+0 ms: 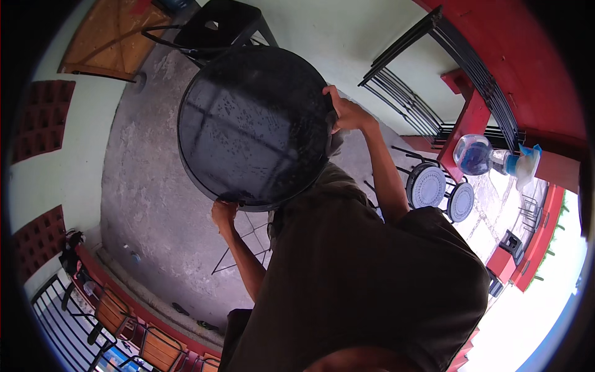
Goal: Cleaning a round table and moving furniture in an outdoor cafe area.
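Note:
A large round black disc with a low rim (253, 130), perhaps a tray or tabletop, is held up in front of me between both hands. Its glossy face shows spots and reflected light. My left hand (225, 213) grips the rim at its lower left side. On the right side of the rim, my right hand (347, 111) is closed around the edge, thumb near the face. Some fingers of both hands are hidden behind the disc. Below it on the concrete floor, a thin dark metal frame (253, 232) shows partly, beside my body.
A black plastic stool (223, 25) stands beyond the disc, by the wall. Round-seated metal stools (426, 186) stand at right, near a clear bottle (472, 155) on a red ledge. Wooden-seated chairs (160, 348) line the lower left. Black metal bars (409, 104) lean at upper right.

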Demonstrator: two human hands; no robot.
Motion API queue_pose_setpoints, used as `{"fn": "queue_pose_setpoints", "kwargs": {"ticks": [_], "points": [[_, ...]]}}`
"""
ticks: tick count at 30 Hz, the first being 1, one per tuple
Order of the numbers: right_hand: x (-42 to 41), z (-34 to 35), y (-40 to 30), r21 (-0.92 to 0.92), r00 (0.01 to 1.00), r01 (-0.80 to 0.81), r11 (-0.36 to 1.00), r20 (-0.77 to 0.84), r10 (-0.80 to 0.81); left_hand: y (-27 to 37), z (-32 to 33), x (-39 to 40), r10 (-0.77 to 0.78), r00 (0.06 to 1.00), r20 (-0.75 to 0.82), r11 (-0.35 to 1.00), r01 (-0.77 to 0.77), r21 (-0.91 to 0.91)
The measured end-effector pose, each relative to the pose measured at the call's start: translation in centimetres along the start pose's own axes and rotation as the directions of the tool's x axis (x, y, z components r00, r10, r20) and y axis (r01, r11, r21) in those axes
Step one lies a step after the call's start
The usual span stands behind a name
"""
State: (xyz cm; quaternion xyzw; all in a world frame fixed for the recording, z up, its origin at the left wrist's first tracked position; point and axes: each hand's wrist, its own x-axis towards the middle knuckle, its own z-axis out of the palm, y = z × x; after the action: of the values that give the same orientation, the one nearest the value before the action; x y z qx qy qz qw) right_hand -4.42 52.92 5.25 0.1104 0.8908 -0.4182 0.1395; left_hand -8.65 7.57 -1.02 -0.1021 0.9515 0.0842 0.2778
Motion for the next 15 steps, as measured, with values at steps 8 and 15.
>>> {"fn": "queue_pose_setpoints", "kwargs": {"ticks": [8,15], "points": [[-0.5,1.1,1.7,-0.085,0.987,0.05,0.995,-0.151,-0.062,-0.7,0.6,-0.3,-0.003,0.996,-0.094,0.993,-0.008,-0.114],[-7.2,4.3,1.6,0.161,0.964,0.194,0.968,-0.216,-0.157,0.0,1.5,-3.2,-0.146,0.988,-0.043,0.717,0.075,-0.693]]}}
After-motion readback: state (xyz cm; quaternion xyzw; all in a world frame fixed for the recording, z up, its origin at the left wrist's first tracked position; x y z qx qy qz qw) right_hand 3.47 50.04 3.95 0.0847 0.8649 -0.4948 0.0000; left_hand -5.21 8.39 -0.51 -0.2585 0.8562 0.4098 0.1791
